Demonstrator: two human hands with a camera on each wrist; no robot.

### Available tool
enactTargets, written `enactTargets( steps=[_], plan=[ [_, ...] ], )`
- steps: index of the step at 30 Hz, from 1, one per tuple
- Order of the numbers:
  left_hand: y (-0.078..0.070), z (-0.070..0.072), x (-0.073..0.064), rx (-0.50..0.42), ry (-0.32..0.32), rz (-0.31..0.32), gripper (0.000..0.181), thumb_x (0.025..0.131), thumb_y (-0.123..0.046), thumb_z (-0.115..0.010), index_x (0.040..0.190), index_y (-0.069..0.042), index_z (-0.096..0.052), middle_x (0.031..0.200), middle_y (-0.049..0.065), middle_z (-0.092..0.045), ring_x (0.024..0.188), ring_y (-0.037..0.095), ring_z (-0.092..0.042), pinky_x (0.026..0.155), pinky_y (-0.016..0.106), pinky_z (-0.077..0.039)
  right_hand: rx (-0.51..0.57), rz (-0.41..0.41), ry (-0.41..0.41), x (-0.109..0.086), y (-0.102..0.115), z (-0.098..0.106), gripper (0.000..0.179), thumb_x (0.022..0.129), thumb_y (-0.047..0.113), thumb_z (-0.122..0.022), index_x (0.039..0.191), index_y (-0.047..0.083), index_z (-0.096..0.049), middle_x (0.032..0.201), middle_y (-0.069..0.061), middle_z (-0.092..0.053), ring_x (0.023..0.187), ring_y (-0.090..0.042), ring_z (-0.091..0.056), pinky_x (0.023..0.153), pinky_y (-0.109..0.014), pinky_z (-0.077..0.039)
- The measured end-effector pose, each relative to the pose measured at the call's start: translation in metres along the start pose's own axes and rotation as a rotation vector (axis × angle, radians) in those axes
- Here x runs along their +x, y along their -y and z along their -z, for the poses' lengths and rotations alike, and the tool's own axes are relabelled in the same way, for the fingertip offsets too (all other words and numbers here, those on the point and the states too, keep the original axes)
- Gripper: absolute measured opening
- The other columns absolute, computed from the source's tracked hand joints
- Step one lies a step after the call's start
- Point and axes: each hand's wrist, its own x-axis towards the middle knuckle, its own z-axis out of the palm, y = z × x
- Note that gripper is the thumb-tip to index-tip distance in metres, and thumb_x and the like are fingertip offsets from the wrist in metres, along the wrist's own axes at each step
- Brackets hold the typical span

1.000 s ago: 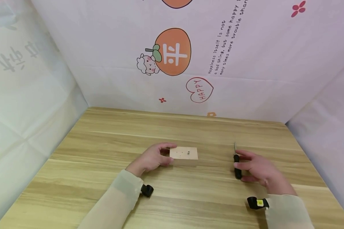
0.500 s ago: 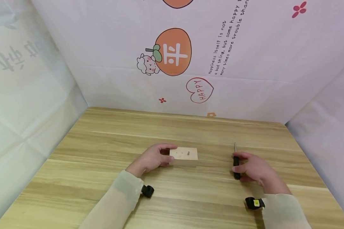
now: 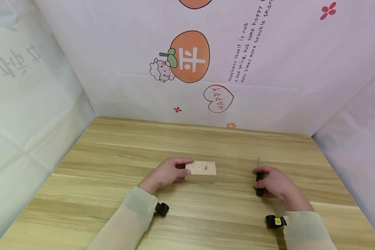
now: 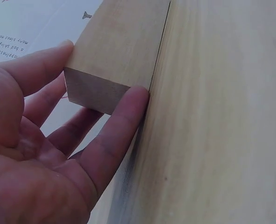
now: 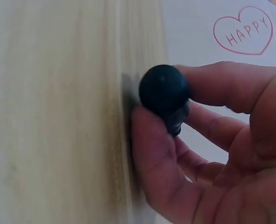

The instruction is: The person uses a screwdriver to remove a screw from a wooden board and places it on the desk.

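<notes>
A pale wooden block (image 3: 201,178) lies on the table in the head view. A small metal screw (image 3: 206,167) stands up from its top, with several small dark holes to the left. My left hand (image 3: 166,173) grips the block's left end between thumb and fingers. In the left wrist view the block (image 4: 114,42) fills the top, and the screw (image 4: 86,15) shows beyond its edge. To the right, my right hand (image 3: 277,183) holds a black-handled screwdriver (image 3: 259,177), its metal shaft pointing away. In the right wrist view the handle's round end (image 5: 162,88) sits between thumb and fingers.
The wood-grain table (image 3: 118,156) runs back to a white printed cloth (image 3: 128,93). Cloth walls stand at left and right too. A black wrist camera (image 3: 162,209) sits on the left cuff, another wrist camera (image 3: 275,221) on the right.
My right hand has drawn its fingers in round the screwdriver's handle, and its wrist has shifted a little left. The screwdriver has moved slightly right. My left hand and the block stay put.
</notes>
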Motion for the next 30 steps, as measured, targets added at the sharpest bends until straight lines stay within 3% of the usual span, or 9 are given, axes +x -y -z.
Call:
enactTargets(
  steps=[4,11,21,24,27,30],
  plan=[
    [0.001,0.0,0.001,-0.001,-0.009,0.006,0.041,0.094,-0.007,-0.07,0.134,-0.013,-0.066,0.136,0.014,-0.053,0.103,0.022,-0.063,0.081,0.037,-0.057,0.154,-0.013,0.009,0.001,-0.004,0.003,0.059,0.089,-0.003,-0.067,0.143,-0.005,-0.044,0.145,-0.032,-0.03,0.095,-0.028,-0.06,0.072,-0.043,-0.057],
    [0.003,0.001,0.003,-0.01,-0.017,0.008,0.041,0.093,-0.007,-0.071,0.133,-0.013,-0.067,0.135,0.014,-0.053,0.101,0.022,-0.063,0.08,0.037,-0.057,0.422,0.032,0.044,0.008,-0.01,0.009,0.067,0.092,-0.005,-0.06,0.151,-0.006,-0.029,0.145,-0.026,-0.028,0.096,-0.022,-0.055,0.076,-0.04,-0.056],
    [0.002,0.001,0.003,-0.009,-0.019,0.008,0.04,0.094,-0.006,-0.07,0.133,-0.014,-0.067,0.133,0.014,-0.054,0.102,0.023,-0.063,0.079,0.037,-0.057,0.83,0.083,-0.006,0.012,-0.005,0.018,0.067,0.097,-0.007,-0.056,0.152,0.015,-0.027,0.158,-0.012,-0.011,0.109,-0.018,-0.052,0.086,-0.032,-0.052],
    [0.002,0.001,0.003,-0.014,-0.02,0.01,0.04,0.094,-0.005,-0.07,0.133,-0.013,-0.067,0.131,0.014,-0.055,0.102,0.024,-0.063,0.079,0.037,-0.057,0.93,0.104,-0.023,0.009,0.001,0.021,0.069,0.096,-0.007,-0.059,0.154,0.013,-0.026,0.15,-0.01,-0.027,0.109,-0.017,-0.057,0.084,-0.031,-0.052],
    [0.002,0.0,0.002,-0.017,-0.022,0.013,0.04,0.094,-0.005,-0.07,0.133,-0.014,-0.067,0.131,0.013,-0.054,0.102,0.024,-0.063,0.079,0.037,-0.057,0.987,0.151,-0.02,0.006,0.006,0.021,0.066,0.096,-0.009,-0.059,0.153,0.009,-0.029,0.132,-0.003,-0.051,0.103,-0.018,-0.064,0.083,-0.031,-0.053],
    [0.001,0.0,0.002,-0.021,-0.02,0.012,0.04,0.094,-0.005,-0.07,0.133,-0.014,-0.067,0.133,0.013,-0.053,0.102,0.023,-0.062,0.08,0.037,-0.057,1.017,0.179,-0.011,0.004,0.012,0.02,0.06,0.096,-0.01,-0.058,0.149,0.008,-0.038,0.121,-0.002,-0.059,0.101,-0.021,-0.066,0.086,-0.033,-0.054]
  ],
)
